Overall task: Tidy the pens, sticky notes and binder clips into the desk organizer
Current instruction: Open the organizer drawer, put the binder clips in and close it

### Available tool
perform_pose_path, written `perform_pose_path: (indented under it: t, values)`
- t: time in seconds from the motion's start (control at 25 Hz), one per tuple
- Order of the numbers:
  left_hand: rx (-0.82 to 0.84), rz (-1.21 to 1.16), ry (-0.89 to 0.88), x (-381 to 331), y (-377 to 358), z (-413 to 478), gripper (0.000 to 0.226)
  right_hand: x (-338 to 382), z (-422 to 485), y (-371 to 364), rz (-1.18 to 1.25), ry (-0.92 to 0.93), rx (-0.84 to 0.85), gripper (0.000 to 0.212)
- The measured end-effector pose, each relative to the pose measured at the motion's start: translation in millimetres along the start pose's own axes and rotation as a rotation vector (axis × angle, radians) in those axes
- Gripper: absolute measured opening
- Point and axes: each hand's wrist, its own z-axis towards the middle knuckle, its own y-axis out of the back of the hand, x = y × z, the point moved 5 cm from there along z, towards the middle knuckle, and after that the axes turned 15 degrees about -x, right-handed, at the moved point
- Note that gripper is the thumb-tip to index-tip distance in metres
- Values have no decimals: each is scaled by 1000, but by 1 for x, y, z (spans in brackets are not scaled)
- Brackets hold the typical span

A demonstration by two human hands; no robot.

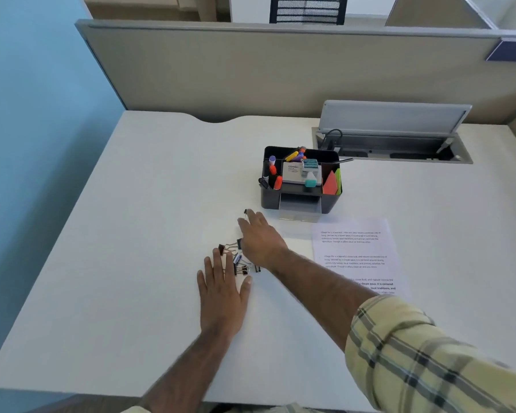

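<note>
A black desk organizer (268,201) stands on the white desk, holding pens and markers (273,171) at its left, a grey box in the middle and red and green sticky notes (332,181) at its right. Its clear drawer (300,211) is pulled out in front. Several black binder clips (239,263) lie in a loose pile between my hands. My left hand (222,293) lies flat on the desk, fingers spread, touching the pile. My right hand (258,236) reaches over the pile, palm down, with a small binder clip (245,214) at its fingertips.
A printed sheet of paper (359,254) lies right of my right arm. An open cable hatch (393,144) with a raised lid sits behind the organizer. A grey partition (251,70) walls the desk's far edge.
</note>
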Motion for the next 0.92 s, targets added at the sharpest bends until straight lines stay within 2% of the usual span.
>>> perform_pose_path:
  t: [0.16,0.24,0.48,0.64,0.76,0.92]
  values:
    - [5,19,-73,4,-5,4,70,10,23,-11,-111,-17,126,58]
    - [8,30,-92,7,-8,4,70,11,22,-14,-145,-10,146,53]
    - [16,-7,-120,7,-9,5,72,2,-8,-7,-153,76,43,36]
    - [23,-27,-177,-5,-7,6,67,-13,-44,-4,-73,97,3,44]
    - [-74,-64,-200,-8,2,10,48,-31,-63,2,-41,35,-61,45]
    - [-117,-108,-80,-4,11,29,41,-51,-69,4,-25,-100,-86,32]
